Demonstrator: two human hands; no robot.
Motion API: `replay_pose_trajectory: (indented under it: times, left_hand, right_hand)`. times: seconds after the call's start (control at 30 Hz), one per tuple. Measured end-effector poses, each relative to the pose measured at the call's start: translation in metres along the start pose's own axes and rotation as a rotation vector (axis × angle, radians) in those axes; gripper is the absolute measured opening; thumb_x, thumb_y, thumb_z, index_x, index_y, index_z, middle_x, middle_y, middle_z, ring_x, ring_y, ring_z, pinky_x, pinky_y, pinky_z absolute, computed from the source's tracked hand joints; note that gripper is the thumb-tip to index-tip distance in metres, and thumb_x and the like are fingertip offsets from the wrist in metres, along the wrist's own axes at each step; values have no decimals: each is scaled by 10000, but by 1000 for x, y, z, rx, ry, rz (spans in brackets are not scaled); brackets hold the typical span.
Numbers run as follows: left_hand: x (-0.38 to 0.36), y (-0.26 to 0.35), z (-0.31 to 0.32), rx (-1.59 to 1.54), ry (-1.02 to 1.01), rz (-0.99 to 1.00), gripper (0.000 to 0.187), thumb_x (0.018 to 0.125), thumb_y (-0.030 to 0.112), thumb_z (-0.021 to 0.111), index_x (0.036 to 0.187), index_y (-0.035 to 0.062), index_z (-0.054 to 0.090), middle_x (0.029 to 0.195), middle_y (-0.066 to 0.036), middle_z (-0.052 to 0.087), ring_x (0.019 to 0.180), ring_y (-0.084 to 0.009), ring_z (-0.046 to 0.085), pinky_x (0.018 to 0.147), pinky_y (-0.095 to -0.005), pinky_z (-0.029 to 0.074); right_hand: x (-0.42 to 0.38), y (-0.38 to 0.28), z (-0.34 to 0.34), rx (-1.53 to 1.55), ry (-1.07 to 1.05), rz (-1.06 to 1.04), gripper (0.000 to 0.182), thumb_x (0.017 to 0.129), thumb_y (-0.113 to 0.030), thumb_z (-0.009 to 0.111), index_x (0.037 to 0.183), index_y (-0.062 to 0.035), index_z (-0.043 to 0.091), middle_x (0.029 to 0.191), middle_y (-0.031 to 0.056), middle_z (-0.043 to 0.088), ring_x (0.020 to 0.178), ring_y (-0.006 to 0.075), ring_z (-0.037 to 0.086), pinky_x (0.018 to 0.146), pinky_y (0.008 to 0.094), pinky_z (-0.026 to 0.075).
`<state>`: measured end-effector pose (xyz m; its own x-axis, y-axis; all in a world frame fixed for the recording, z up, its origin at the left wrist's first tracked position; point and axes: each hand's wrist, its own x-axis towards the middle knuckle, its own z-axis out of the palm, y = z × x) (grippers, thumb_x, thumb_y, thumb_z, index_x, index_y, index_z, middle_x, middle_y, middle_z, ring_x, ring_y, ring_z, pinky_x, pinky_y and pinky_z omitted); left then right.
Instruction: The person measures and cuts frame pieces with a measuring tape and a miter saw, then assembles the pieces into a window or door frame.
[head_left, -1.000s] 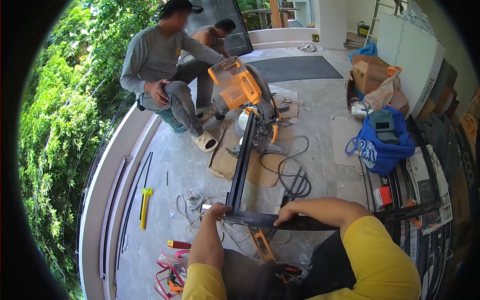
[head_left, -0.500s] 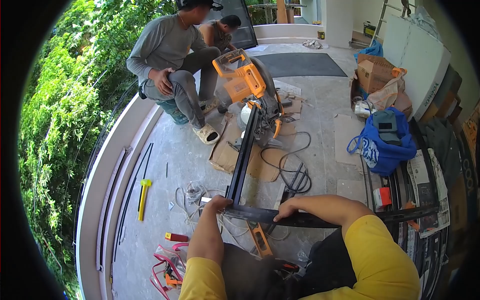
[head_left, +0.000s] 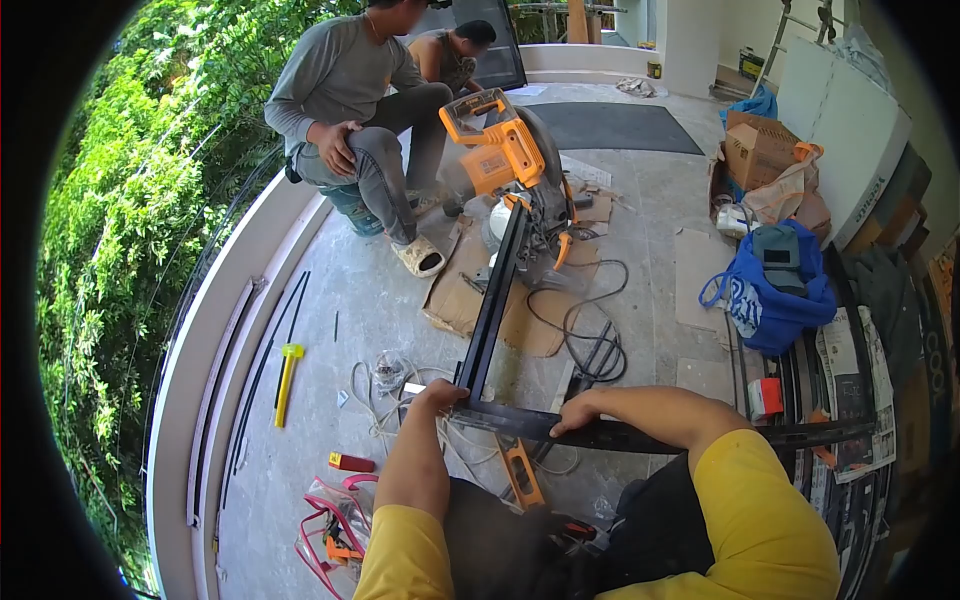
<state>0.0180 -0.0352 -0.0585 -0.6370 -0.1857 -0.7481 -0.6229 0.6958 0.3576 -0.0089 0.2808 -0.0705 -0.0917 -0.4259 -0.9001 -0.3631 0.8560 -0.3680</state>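
Note:
My left hand (head_left: 443, 395) grips the corner where two black metal profiles meet. One black profile (head_left: 497, 300) runs away from me, its far end at the orange miter saw (head_left: 510, 150). The other black profile (head_left: 640, 437) lies crosswise in front of my body and reaches to the right. My right hand (head_left: 575, 412) is closed around this crosswise profile, a short way right of the corner. Below the profile, between my arms, is an orange spirit level (head_left: 520, 475). The saw stands on flattened cardboard (head_left: 545, 325).
A person in a grey shirt (head_left: 345, 80) sits left of the saw; another person (head_left: 448, 60) bends behind. A yellow-handled tool (head_left: 286, 385) lies on the left floor. A black cable (head_left: 615, 345) coils right of the saw. A blue bag (head_left: 775, 290) sits on the right.
The view has shifted slightly, so the saw and people appear a little lower and farther right. Both hands keep their hold on the black profiles.

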Motion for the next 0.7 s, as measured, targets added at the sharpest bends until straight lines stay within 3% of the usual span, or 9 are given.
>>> replay_pose_trajectory:
  times: [0.2, 0.27, 0.7]
  left_hand:
    - [2, 1, 1, 5, -7, -30, 478, 818, 423, 621, 1075, 20, 621, 925, -128, 630, 701, -217, 620, 595, -334, 521]
    - [4, -1, 2, -46, 31, 10, 450, 786, 427, 663, 819, -20, 620, 648, -89, 562, 543, -194, 549, 508, -331, 465]
    - [3, -2, 4, -64, 63, 25, 472, 784, 429, 661, 863, -36, 639, 690, -126, 604, 566, -213, 578, 504, -340, 463]
  right_hand:
    - [0, 1, 1, 17, -1, -17, 699, 872, -568, 475, 1294, -11, 474, 1281, 183, 503, 1134, 357, 517, 928, 489, 423]
    - [-4, 0, 3, -15, 68, -33, 704, 862, -588, 471, 1204, 22, 550, 1184, 195, 570, 1070, 335, 565, 859, 451, 470]
    - [-17, -7, 1, -46, 65, -30, 711, 860, -591, 472, 1199, 29, 552, 1200, 198, 560, 1084, 334, 555, 878, 443, 453]
